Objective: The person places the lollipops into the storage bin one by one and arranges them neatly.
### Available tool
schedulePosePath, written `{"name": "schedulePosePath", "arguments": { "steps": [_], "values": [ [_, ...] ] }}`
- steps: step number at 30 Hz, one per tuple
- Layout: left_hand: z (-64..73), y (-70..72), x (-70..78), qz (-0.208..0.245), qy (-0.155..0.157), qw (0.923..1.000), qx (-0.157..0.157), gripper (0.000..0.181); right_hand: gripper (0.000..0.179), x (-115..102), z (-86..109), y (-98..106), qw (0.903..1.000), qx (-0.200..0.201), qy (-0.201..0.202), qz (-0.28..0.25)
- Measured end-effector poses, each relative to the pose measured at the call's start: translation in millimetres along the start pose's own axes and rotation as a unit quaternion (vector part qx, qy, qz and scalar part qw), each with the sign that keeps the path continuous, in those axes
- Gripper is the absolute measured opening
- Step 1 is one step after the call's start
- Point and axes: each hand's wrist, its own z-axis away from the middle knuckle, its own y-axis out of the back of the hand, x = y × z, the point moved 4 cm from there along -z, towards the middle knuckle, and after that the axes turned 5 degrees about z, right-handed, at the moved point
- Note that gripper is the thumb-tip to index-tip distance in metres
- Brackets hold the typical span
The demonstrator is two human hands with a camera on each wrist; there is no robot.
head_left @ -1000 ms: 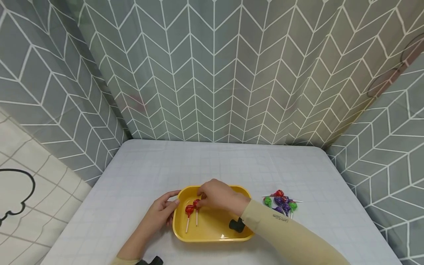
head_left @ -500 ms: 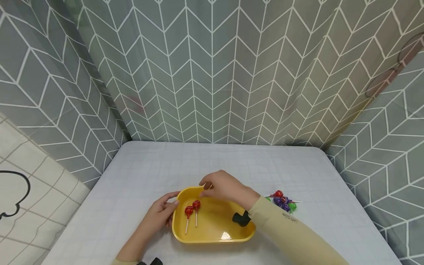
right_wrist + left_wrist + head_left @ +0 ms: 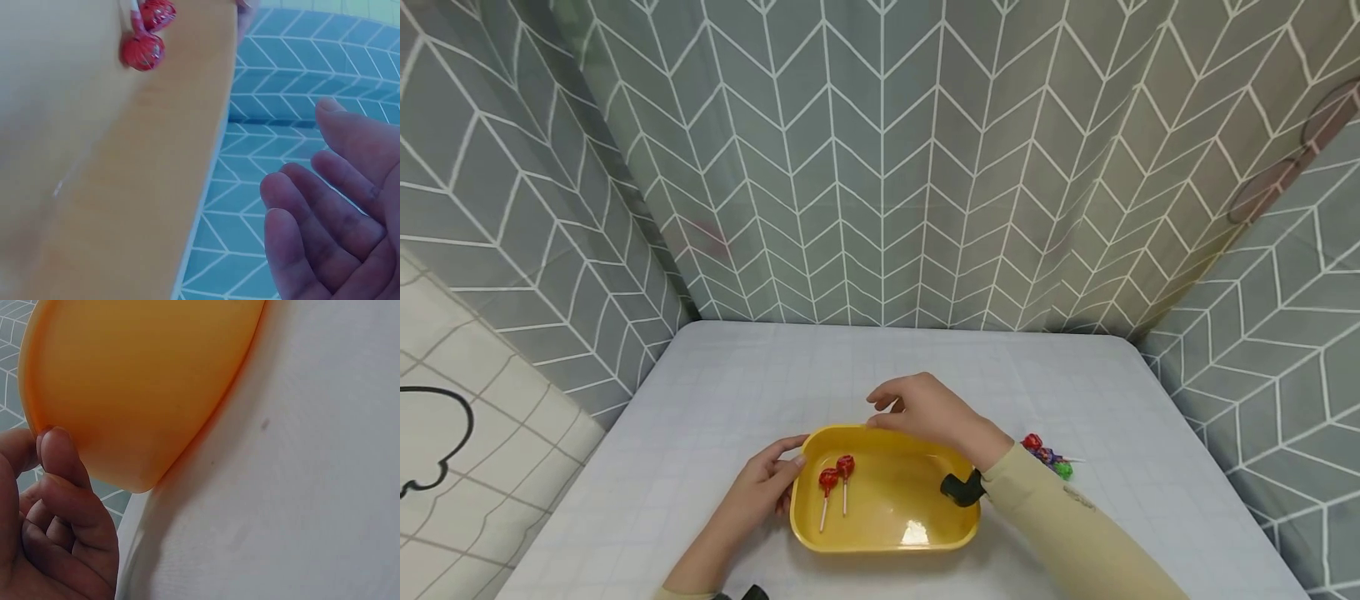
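Two red-wrapped lollipops (image 3: 828, 478) lie side by side at the left end of a yellow plastic tray (image 3: 898, 487), their white sticks toward me. My left hand (image 3: 763, 479) pinches the tray's left rim, thumb at the edge and fingers outside; the left wrist view shows these fingers (image 3: 65, 447) against the orange-looking wall. Above the tray's back edge, my right hand (image 3: 928, 408) is loosely curled and holds nothing. In the right wrist view its fingers (image 3: 294, 206) are relaxed beside the tray wall, with the red lollipop heads (image 3: 144, 51) farther in.
Right of the tray, a small pile of red, purple and green lollipops (image 3: 1051, 457) lies on the white-covered table (image 3: 760, 375), partly hidden by my right sleeve (image 3: 1045, 508). A grey chevron-patterned curtain (image 3: 880, 167) hangs behind the table.
My right hand has let go of the second red lollipop, then lifted out of the tray and moved back and to the right. The left hand stays at the rim.
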Motion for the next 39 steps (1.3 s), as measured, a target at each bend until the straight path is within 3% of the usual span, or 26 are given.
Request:
{"name": "schedulePosePath", "arguments": {
  "steps": [21,28,39],
  "values": [
    [1.6,-1.5,1.1,-0.004,0.002,1.0000,-0.002,0.042,0.032,29.8,24.8,30.7,0.9979,0.061,0.003,-0.025],
    [1.2,-1.9,0.7,-0.004,-0.011,0.9999,0.000,0.038,0.031,40.1,34.3,38.5,0.9958,0.078,-0.020,-0.043],
    [0.4,-1.8,-1.7,-0.003,0.004,1.0000,0.000,0.042,0.027,61.4,53.6,49.6,0.9924,0.102,-0.048,-0.051]
  ]
}}
